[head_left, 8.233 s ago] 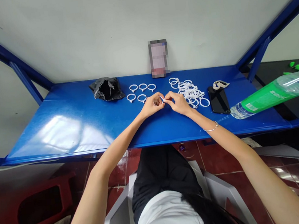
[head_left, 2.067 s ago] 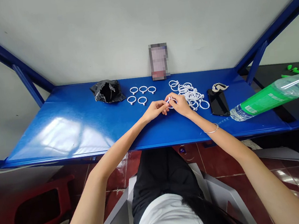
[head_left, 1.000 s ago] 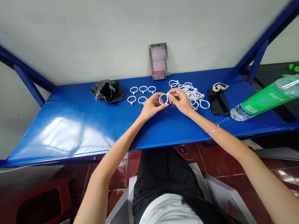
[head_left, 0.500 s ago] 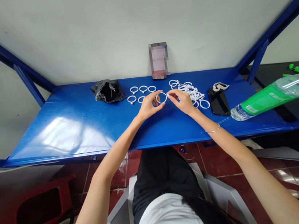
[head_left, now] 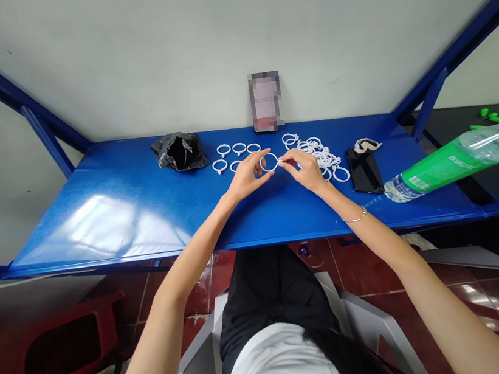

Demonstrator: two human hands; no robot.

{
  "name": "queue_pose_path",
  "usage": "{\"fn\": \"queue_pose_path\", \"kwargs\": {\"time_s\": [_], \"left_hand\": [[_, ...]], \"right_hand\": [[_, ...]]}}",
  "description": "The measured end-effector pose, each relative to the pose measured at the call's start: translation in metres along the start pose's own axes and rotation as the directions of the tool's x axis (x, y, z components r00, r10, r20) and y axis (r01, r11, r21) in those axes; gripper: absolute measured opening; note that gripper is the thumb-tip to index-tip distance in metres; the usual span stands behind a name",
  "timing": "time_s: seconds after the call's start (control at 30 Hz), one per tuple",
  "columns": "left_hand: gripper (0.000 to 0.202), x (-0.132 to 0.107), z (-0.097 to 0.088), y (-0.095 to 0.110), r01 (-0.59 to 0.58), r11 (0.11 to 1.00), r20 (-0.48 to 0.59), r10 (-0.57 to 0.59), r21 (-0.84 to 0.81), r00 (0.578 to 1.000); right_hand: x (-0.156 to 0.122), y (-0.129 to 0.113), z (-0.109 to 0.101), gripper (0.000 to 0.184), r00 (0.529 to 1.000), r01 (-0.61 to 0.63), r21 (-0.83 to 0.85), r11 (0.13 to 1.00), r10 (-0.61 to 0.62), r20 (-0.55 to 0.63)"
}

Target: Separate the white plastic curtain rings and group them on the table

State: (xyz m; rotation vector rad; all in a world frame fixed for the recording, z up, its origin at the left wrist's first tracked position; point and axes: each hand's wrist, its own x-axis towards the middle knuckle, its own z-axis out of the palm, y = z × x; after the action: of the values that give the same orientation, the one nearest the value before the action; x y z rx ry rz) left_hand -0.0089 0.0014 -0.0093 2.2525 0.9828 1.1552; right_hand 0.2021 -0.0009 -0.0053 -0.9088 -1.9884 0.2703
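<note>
thin white plastic ring, round, pinched between left hand and right hand fingers.

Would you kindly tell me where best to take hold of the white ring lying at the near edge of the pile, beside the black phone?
Probably pinch the near arc of that ring, coming from the table front edge. It lies flat, that arc looks clear of the pile, and the phone crowds its right side. The left hand and right hand pinch another ring.
</note>
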Motion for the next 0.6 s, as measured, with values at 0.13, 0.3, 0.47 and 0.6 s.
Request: {"fn": "queue_pose_path", "kwargs": {"time_s": [0.13,0.3,0.47,0.6], "left_hand": [[0.052,0.001,-0.002,0.002,0.02,1.0,-0.027,-0.021,-0.018,0.999],[0.055,0.002,-0.003,0.007,0.076,0.996,-0.028,-0.077,-0.051,0.997],[0.05,0.002,-0.004,0.012,0.105,0.991,-0.019,-0.107,-0.082,0.994],[0.045,0.001,-0.005,0.014,0.101,0.988,-0.009,-0.103,-0.12,0.995]], "right_hand": [[-0.001,0.0,0.001,0.028,0.999,-0.016,0.024,1.0,0.016,-0.034],[-0.001,-0.003,0.002,0.032,0.997,-0.067,0.076,0.995,0.069,-0.032],[-0.001,-0.004,0.003,0.033,0.997,-0.076,0.088,0.993,0.078,-0.013],[-0.002,-0.004,0.004,0.033,0.998,-0.067,0.094,0.993,0.069,-0.009]]}}
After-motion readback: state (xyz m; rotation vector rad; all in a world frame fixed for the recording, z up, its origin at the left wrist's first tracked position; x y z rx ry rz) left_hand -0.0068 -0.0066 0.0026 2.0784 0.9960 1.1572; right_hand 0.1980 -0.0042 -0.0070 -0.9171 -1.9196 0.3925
